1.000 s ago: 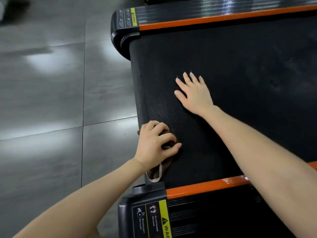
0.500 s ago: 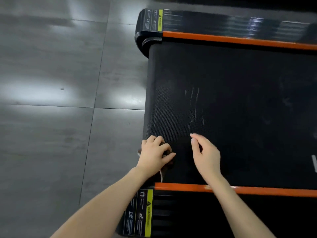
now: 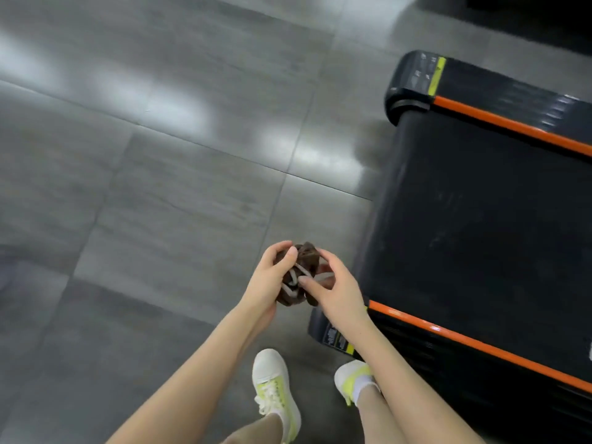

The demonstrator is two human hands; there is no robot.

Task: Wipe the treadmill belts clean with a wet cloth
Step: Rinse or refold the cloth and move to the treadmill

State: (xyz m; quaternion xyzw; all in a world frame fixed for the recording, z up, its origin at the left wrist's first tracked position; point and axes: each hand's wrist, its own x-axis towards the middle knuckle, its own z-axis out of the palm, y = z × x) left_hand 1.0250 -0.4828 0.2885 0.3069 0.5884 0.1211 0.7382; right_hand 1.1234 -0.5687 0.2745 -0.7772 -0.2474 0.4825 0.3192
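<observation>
between the hands: cloth (image 3: 306, 255), dark brown, wadded into a ball, pale trim (image 3: 291, 291) looped across it; held in the air, off the belt
left hand (image 3: 272, 280): curled round the wad's left side, thumb over the top, fingers underneath; firm hold
right hand (image 3: 341, 291): fingers curled on the wad's right side, thumb pinching at the trim; also holding
right of the hands: belt (image 3: 480, 251), black, textured; neither hand touches it
on the belt, further right: faint pale streaks (image 3: 446, 197); blurred, can't tell if dirt or wipe marks
just right of the right wrist: near rail (image 3: 480, 345), orange, along the belt edge; far rail (image 3: 512, 127) well beyond
under the right wrist: end cap (image 3: 334, 338), black, yellow warning label
below the hands: floor (image 3: 160, 203), grey tiles, glare patches; shoes (image 3: 272, 384), white and yellow, back toward the body
step (judged): working the wad to get a usable face before it goes onto the belt
how to do it well: open the ball and fold it into a flat pad. Tuck the trim inside so it can't drag or catch at the belt end. Turn a clean damp face outward and end with a one-hand grip that leaves the palm flat
then: long overlapping strokes along the belt, from rail to rail, including the streaked patch
wetness of cloth: cannot tell
</observation>
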